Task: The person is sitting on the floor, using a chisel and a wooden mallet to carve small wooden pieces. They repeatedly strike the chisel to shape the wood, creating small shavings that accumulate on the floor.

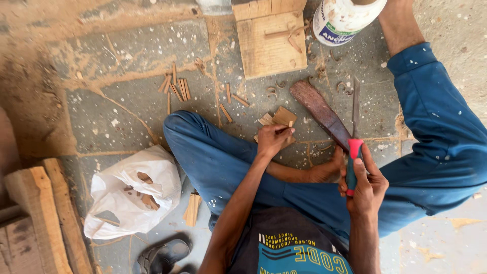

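Note:
I sit cross-legged on a stone floor in blue trousers. My left hand [273, 139] pinches a thin wooden stick [284, 128] over a small pile of flat wood pieces [280, 117] in front of my knee. My right hand [366, 183] grips the red and teal handle of a chisel [354, 133], whose narrow steel blade points away from me. A dark, worn wooden-handled blade [320, 112] lies on the floor just left of the chisel.
A square wooden block [270, 46] and a white plastic jar [341, 19] stand ahead. Short cut sticks [175, 89] and shavings litter the floor. A white plastic bag [133, 195] holds wood pieces at left, beside planks [40, 218]. A sandal [163, 255] lies near me.

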The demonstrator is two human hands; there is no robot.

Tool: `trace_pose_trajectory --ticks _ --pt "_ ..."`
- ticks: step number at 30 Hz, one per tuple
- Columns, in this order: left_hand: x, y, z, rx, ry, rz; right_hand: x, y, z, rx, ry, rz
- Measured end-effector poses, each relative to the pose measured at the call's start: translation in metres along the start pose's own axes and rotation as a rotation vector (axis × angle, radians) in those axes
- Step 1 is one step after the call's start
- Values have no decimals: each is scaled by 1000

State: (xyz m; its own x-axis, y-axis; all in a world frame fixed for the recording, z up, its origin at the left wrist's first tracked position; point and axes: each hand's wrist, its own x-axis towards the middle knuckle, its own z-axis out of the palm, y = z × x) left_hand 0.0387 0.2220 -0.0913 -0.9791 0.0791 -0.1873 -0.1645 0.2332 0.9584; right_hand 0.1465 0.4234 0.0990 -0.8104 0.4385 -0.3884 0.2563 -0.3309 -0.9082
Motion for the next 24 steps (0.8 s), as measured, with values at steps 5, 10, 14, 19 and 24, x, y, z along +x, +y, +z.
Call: trace_pose_trajectory --ticks 5,10,14,19,24 --pt "-1 24 -26 -607 -191 -281 1 11 -9 -7 29 10" --pt "-3 73 -50 -924 -231 -273 3 15 -12 -3 12 21" --pt "-3 95 -52 -716 -129 69 5 12 -6 3 10 24" --pt "3 94 -53 -510 -25 155 6 11 -3 3 -1 25" --pt "8 92 -55 -595 32 132 7 16 -6 0 -4 18"
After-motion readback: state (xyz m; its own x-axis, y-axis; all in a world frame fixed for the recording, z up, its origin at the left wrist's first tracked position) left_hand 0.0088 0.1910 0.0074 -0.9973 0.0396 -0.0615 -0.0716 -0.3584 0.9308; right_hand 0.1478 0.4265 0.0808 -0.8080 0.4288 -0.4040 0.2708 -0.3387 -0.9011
